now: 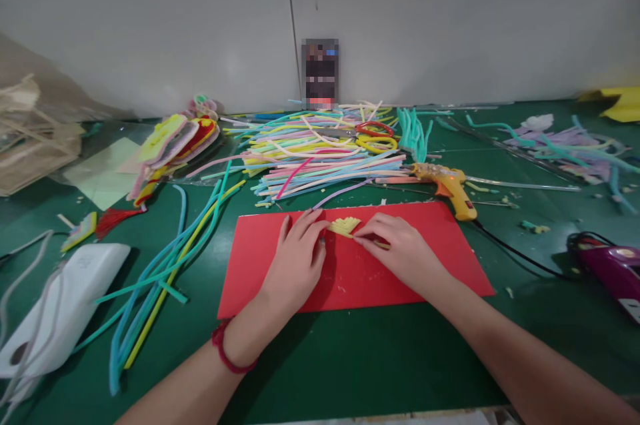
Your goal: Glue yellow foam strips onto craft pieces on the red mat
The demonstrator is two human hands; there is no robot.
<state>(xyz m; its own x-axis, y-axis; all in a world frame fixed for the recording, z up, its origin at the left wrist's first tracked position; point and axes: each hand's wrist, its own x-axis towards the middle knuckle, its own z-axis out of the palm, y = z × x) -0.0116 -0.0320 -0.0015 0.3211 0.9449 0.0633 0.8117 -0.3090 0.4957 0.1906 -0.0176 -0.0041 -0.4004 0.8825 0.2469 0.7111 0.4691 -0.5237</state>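
A small yellow fan-shaped piece of fuzzy stems (345, 225) lies near the upper middle of a red board (400, 291). My left hand (299, 255) rests on the board, its fingertips pressed at the piece's left end. From the right, my right hand (397, 245) pinches the piece's lower right corner between thumb and fingertips. A thin yellowish strip shows beneath the right fingers. One purple stem (345, 193) runs from the left fingertips up toward the pile behind.
Behind the board lies a pile of pastel stems (325, 168) with scissors (376, 143). A yellow glue gun (453, 191) lies right. Left are long stems (173, 265), a white power strip (65, 305) and a colourful fuzzy ornament (175, 145). A phone (321, 75) leans on the wall.
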